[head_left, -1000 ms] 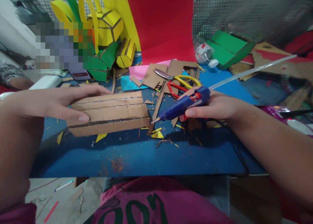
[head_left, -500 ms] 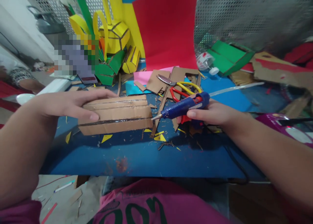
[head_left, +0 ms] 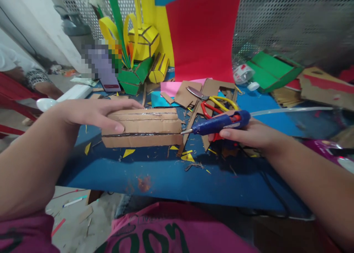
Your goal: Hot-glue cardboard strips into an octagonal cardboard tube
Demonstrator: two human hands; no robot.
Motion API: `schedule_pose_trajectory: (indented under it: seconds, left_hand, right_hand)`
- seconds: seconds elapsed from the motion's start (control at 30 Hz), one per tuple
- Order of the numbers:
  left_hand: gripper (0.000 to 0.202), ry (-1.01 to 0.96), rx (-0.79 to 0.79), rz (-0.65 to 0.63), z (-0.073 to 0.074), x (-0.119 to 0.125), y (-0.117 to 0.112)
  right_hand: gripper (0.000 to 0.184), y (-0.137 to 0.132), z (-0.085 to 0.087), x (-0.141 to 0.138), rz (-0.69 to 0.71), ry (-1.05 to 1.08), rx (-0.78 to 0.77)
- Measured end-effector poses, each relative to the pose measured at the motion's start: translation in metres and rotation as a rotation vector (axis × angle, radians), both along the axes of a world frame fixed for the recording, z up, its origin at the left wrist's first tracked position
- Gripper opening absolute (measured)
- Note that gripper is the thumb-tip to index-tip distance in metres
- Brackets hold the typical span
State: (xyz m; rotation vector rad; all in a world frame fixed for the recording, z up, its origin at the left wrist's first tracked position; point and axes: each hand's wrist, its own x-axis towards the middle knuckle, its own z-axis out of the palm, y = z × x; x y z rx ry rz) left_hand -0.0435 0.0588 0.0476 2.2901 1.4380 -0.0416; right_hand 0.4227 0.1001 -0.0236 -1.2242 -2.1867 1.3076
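A folded brown cardboard piece [head_left: 149,129] with dark crease lines lies on the blue table [head_left: 166,175]. My left hand [head_left: 94,115] rests on its left end, thumb on the front face and fingers over the top, gripping it. My right hand [head_left: 249,135] is closed round a blue hot glue gun [head_left: 221,122] with a red trigger. The gun's metal tip touches the right end of the cardboard. A clear glue stick [head_left: 290,110] juts out of the gun's back to the right.
Scissors [head_left: 212,100] with red and yellow handles lie on cardboard scraps just behind the gun. Yellow and green paper models [head_left: 141,61] stand at the back left, a red sheet [head_left: 204,32] behind. A tape roll [head_left: 242,74] and green box [head_left: 272,70] sit back right. Another person's arm [head_left: 41,85] is far left.
The view has shifted, so everything sits further right in the frame. The glue gun's tip has closed in on the right end of the cardboard. My left hand keeps its hold.
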Motion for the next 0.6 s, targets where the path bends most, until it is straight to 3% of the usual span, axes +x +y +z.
schedule_pose_trajectory:
  seconds: [0.1,0.37,0.6]
  left_hand:
    - [0.11,-0.003,-0.093,0.0,-0.003,-0.004,0.002]
    - [0.119,-0.044,-0.162,0.056,-0.005,-0.013,0.001]
    - [0.104,-0.208,-0.206,0.04,-0.006,-0.008,0.006]
  right_hand:
    - [0.08,0.003,-0.004,0.005,-0.065,-0.017,-0.009]
    - [0.071,0.003,-0.006,0.012,-0.066,0.133,0.037]
    - [0.078,-0.005,0.001,0.008,-0.111,0.162,0.022]
